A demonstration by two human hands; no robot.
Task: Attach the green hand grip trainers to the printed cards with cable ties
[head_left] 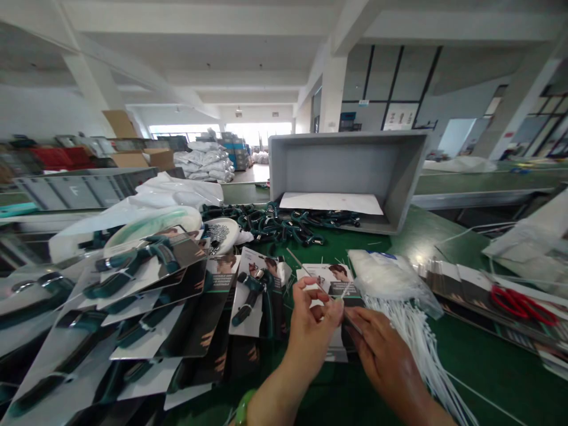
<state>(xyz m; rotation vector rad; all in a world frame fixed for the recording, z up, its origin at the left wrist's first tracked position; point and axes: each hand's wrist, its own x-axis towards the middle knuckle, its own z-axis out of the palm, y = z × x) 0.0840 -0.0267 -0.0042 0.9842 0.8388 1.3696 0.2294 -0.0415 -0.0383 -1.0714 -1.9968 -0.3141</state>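
My left hand (313,322) is closed in a pinch beside a thin printed card (305,266), which shows nearly edge-on. A short white cable tie end (346,290) sticks up at its thumb. My right hand (386,340) grips the lower right end of that card, fingers pressed together. Behind and under the hands lies another backing card (331,273) with a person's picture. Left of them, dark green pliers (252,296) rest on a card. A fan of white cable ties (419,337) spreads beside my right hand. What lies on the held card's far face is hidden.
Carded pliers (146,260) are heaped on the left. Loose pliers (275,222) lie before and inside a tipped grey bin (346,160). A white bowl (228,234) holds small metal parts. Right: a plastic bag (377,275), card stacks (470,284) and red-handled scissors (523,305).
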